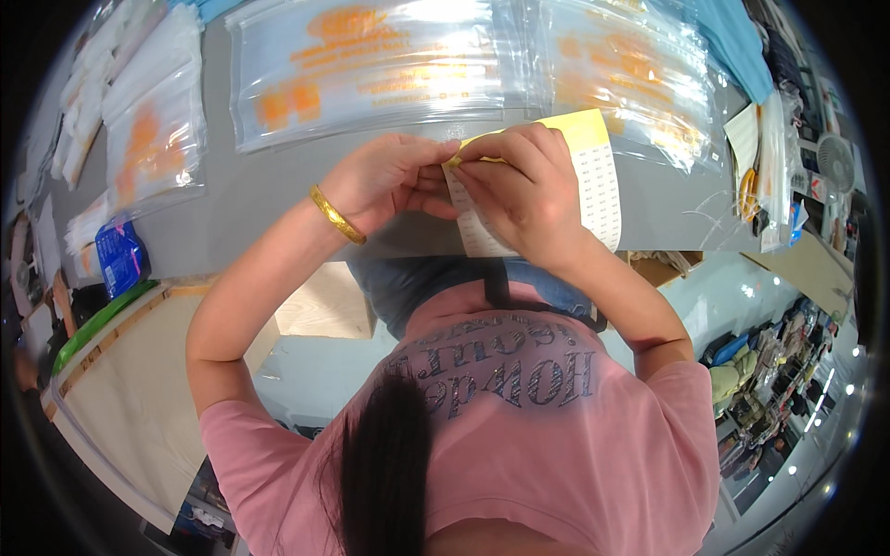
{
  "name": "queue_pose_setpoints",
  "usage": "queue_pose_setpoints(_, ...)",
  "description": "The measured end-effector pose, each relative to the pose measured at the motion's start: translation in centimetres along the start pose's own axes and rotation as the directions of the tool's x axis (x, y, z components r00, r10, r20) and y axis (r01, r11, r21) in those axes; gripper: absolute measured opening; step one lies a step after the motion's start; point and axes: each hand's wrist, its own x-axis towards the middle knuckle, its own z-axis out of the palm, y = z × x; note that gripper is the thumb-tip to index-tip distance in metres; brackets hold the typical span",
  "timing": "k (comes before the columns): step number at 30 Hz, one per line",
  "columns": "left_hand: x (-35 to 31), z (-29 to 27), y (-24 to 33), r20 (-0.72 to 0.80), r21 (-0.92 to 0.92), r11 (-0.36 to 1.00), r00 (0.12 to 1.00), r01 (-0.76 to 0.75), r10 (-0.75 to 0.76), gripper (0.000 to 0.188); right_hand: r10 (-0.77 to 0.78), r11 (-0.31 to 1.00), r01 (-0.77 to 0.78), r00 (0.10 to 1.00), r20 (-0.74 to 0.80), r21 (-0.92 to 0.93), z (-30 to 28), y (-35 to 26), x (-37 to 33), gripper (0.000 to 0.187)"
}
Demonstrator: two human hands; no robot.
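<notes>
Between my hands is a sheet of small white stickers (598, 190) with rows of tiny print and a bare yellow strip of backing along its top. It hangs over the near edge of the table. My right hand (527, 185) lies across the sheet, thumb and fingers pinched at its upper left corner. My left hand (394, 181), with a gold bangle (337, 215) on the wrist, meets it there, fingers curled and closed on the sheet's left edge. Whether a single sticker sits between the fingertips is hidden. Clear plastic bags (371, 69) with orange print lie just beyond.
More clear bags (630, 79) lie at the far right of the grey table (250, 208), others (153, 139) at the left. Orange-handled scissors (747, 190) rest by the right edge. A blue packet (121, 255) sits at the left edge. Blue cloth (732, 42) is piled far right.
</notes>
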Motion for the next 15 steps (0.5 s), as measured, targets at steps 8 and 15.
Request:
queue_pose_setpoints(8, 1.9, -1.5, -1.2, 0.273, 0.915, 0.001, 0.623, -0.403, 0.733, 0.025, 0.641, 0.488, -0.591, 0.742, 0.196, 0.643, -3.5, 1.4, 2.6, 0.009)
queue_pose_setpoints(15, 3.7, -2.9, -2.4, 0.515, 0.853, -0.471, 0.515, -0.226, 0.685, 0.010, 0.676, 0.604, -0.692, 0.708, 0.207, 0.395, -1.0, 7.1, 4.8, 0.019)
